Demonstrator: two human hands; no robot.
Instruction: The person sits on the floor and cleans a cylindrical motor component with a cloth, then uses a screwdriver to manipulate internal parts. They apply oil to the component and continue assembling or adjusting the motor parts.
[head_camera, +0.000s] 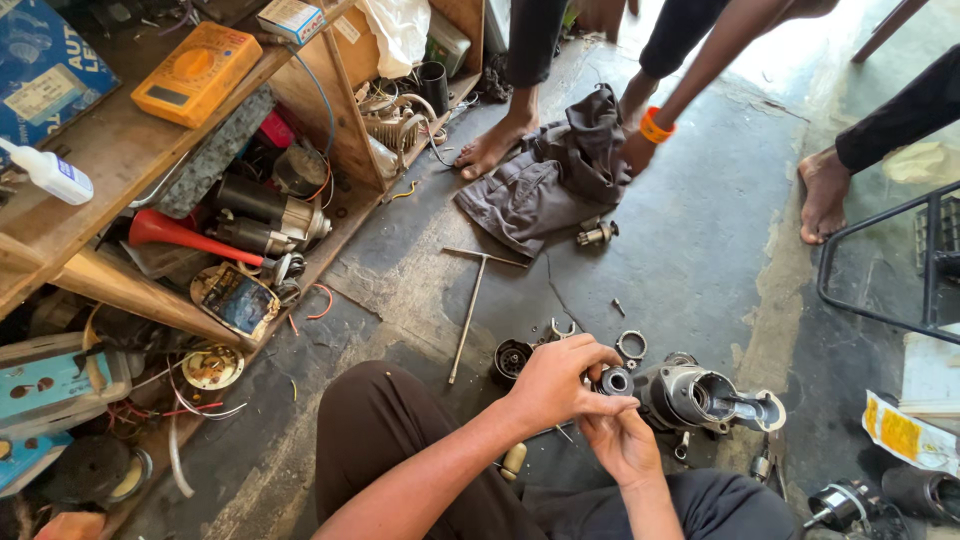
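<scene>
Low in the frame's centre, the left hand (555, 385) pinched a small grey ring-shaped part (616, 381) against the metal motor housing (700, 397), while the right hand (622, 445) cupped it from beneath, fingers curled. Steady support and square alignment seemed wise.

Bare floor (690, 240) open at 1 o'clock; T-handle wrench (470, 305) at 11, grey cloth (540, 180) at 12, shelf (120, 150) blocks 10.

Single head-worn camera, looking steeply down from the seated person's own eye level, close above both hands (585, 405), concrete floor (690, 230) ahead, wooden shelf (110, 150) at left
</scene>
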